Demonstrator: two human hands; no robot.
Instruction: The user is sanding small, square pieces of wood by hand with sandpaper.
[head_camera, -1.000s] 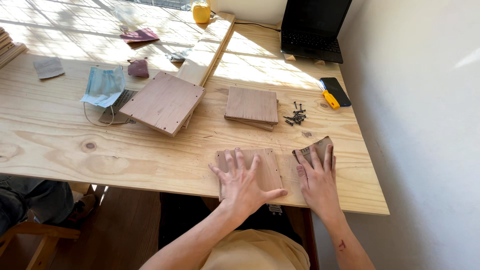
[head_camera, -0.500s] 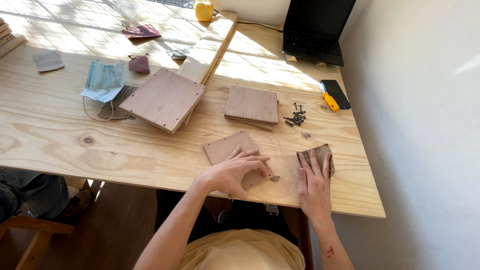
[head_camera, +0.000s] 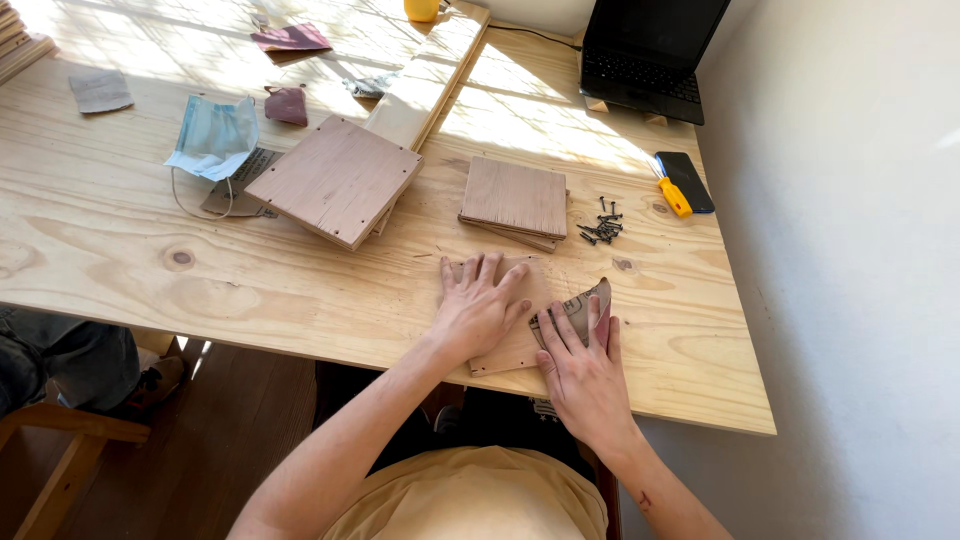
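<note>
Flat hands (head_camera: 478, 312) on wood square (head_camera: 515, 345)

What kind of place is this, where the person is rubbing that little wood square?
Probably a home woodworking corner. A big plywood table holds cut wooden squares, a pile of screws and sandpaper under the right hand.

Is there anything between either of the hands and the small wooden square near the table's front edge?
Nothing visible. The left hand lies flat, directly on the small wooden square. The right hand presses a folded piece of sandpaper beside the square's right edge. The screws and the stacked squares lie farther back.
</note>
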